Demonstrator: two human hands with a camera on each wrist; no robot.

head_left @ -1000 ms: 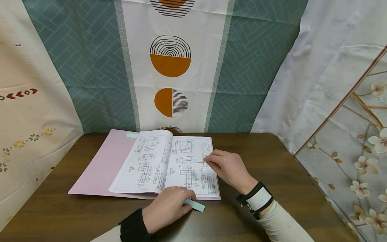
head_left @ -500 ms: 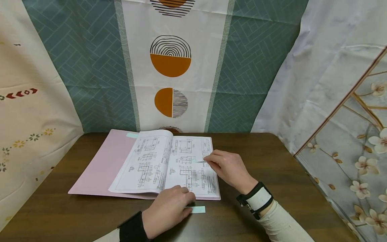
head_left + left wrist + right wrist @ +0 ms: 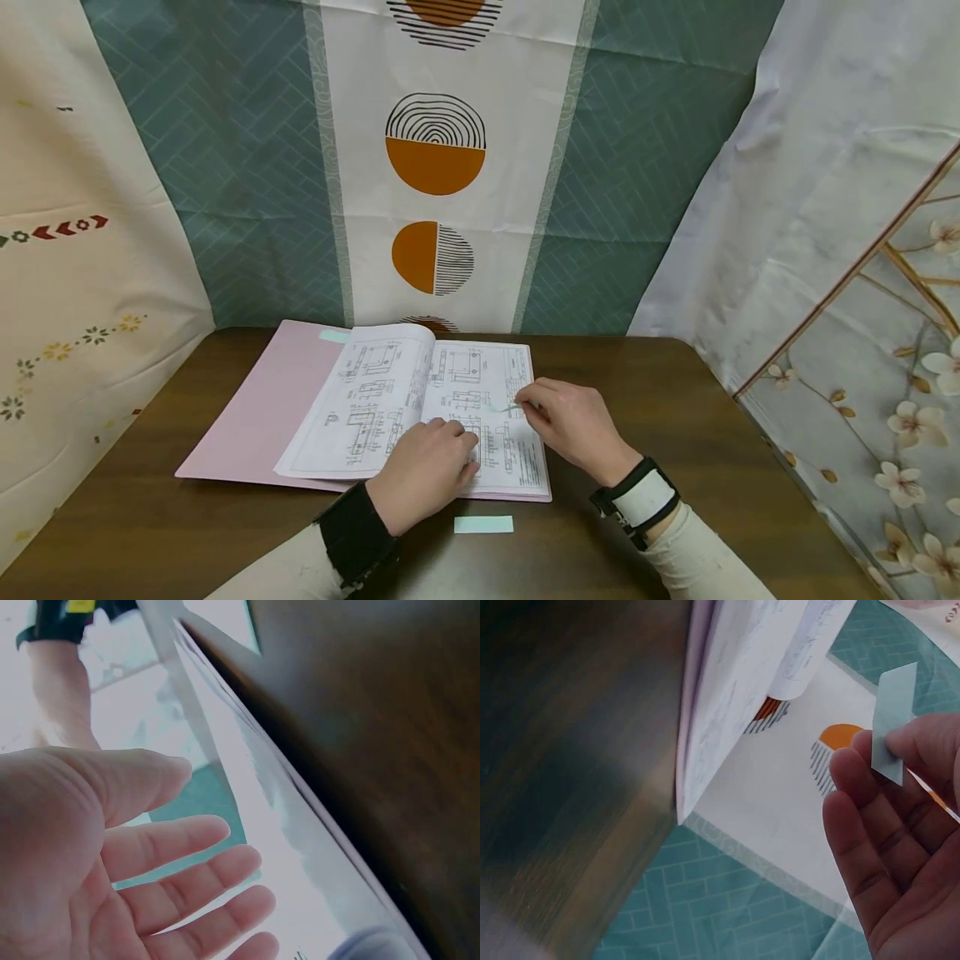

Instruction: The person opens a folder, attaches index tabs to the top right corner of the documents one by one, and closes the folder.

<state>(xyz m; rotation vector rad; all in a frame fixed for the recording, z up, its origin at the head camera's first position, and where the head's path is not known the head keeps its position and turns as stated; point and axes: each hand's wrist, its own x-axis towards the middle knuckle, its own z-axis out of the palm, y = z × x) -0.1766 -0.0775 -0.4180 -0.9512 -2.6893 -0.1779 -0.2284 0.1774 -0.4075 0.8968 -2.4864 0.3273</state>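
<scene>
Centrally, a white-paged booklet of fine line drawings (image 3: 322, 437) lies open on a smooth pink cover (image 3: 251, 417) upon a dark brown wooden table (image 3: 637, 392). The right hand (image 3: 576, 423) grasps a narrow pale-green strip (image 3: 895, 712) between thumb and forefinger, over the right-hand page. The left hand (image 3: 426, 475), its fingers released and slightly bent, is over the near part of the pages; contact cannot be determined. A second pale-green strip (image 3: 483, 524) lies on the table near the booklet's near edge; a third pale-green strip (image 3: 333, 336) lies at the cover's far edge.
</scene>
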